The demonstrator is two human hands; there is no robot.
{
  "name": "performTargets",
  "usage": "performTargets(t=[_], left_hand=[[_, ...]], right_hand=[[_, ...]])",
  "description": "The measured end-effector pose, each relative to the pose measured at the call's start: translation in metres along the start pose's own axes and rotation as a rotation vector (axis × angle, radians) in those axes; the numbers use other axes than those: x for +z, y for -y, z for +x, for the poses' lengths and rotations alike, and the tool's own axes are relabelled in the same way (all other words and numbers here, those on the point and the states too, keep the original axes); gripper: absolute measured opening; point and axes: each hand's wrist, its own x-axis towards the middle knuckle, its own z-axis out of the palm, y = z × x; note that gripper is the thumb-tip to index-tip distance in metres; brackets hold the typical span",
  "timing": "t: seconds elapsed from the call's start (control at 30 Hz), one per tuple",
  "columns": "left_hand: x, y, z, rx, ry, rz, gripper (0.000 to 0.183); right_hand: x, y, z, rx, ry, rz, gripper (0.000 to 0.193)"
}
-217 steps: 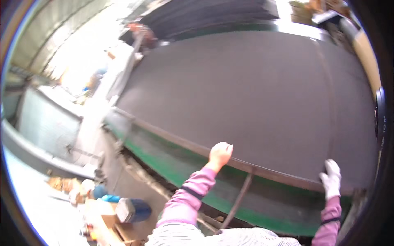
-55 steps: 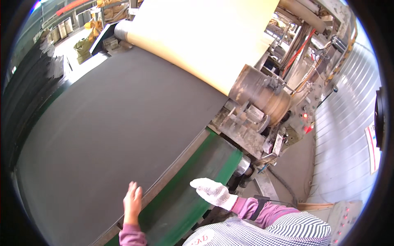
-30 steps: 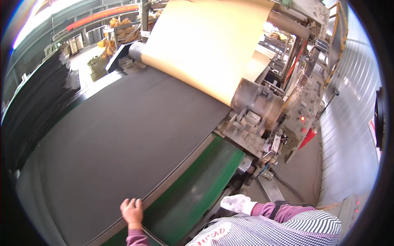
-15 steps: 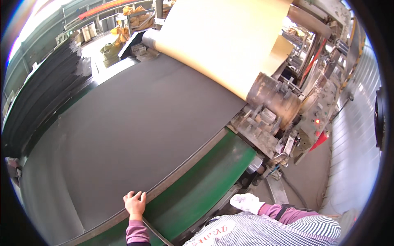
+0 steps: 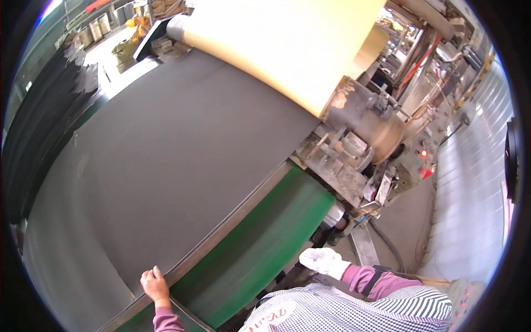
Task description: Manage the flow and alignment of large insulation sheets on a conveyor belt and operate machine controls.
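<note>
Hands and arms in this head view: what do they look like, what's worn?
Left hand: bare; plain mauve sleeve. Right hand: white fabric glove, mauve right sleeve crossed by a black band, with black-and-white striped fabric higher up the arm.

Roller, green belt and probable control panel show a factory.

Room above the dark sheet ends at yellow sheeting.
</note>
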Motion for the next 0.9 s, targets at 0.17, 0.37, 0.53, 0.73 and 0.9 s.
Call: performTargets(t=[0.17,0.37,0.53,0.73,0.9], left_hand=[[0.012,-0.097,-0.003,0.600,-0.186,0.460,0.026],[0.008,-0.152,-0.009,0.209,-0.090,-0.364,0.037],[-0.028,0.034,0.020,0.117,-0.383,-0.032,0.029],[-0.065,0.249,0.016,-0.505,-0.154,0.314,0.046],[-0.077,0.314,0.007,-0.620,-0.017,0.315,0.045]], right_hand=[[0.004,0.062,0.014,-0.315,-0.125,-0.006,0.013],[0.053,0.158,0.063,-0.862,-0.220,-0.311,0.020],[0.092,0.217,0.106,-1.006,-0.245,-0.445,0.035],[0.152,0.273,0.154,-0.744,-0.051,-0.708,0.034],[0.137,0.267,0.182,-0.510,-0.175,-0.859,0.029]])
